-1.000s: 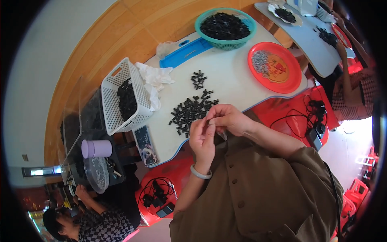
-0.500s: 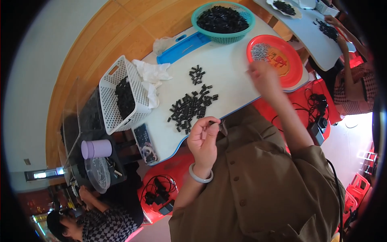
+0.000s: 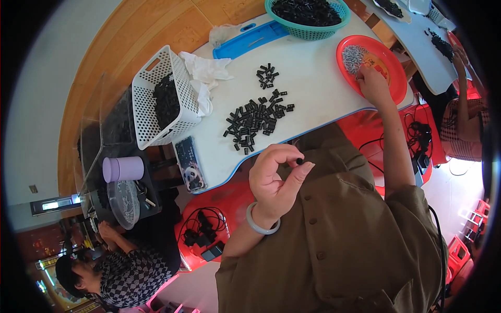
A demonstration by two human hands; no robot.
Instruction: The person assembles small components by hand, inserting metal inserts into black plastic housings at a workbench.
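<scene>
My left hand (image 3: 276, 180), with a pale bangle on its wrist, pinches a small black plastic piece (image 3: 299, 161) between thumb and fingers, over my lap. My right hand (image 3: 373, 85) reaches into a red plate (image 3: 401, 86), its fingertips down beside a heap of small silvery metal pins (image 3: 353, 57). Those fingertips point away from me, so any pin between them is hidden. On the white table lies a loose pile of small black plastic pieces (image 3: 255, 121), with a smaller cluster of the same kind (image 3: 267, 76) just beyond it.
A teal basket (image 3: 313, 34) full of black pieces stands at the back, near a blue tray (image 3: 250, 41). At left are a white basket (image 3: 182, 122), tissues (image 3: 206, 68), a phone (image 3: 190, 164) and a lilac cup (image 3: 123, 169). Other people (image 3: 133, 268) sit at left and right.
My right hand has moved from the plate's near left edge into the plate by the pins. The left hand's fingers have turned, showing the black piece's end. The view has shifted slightly.
</scene>
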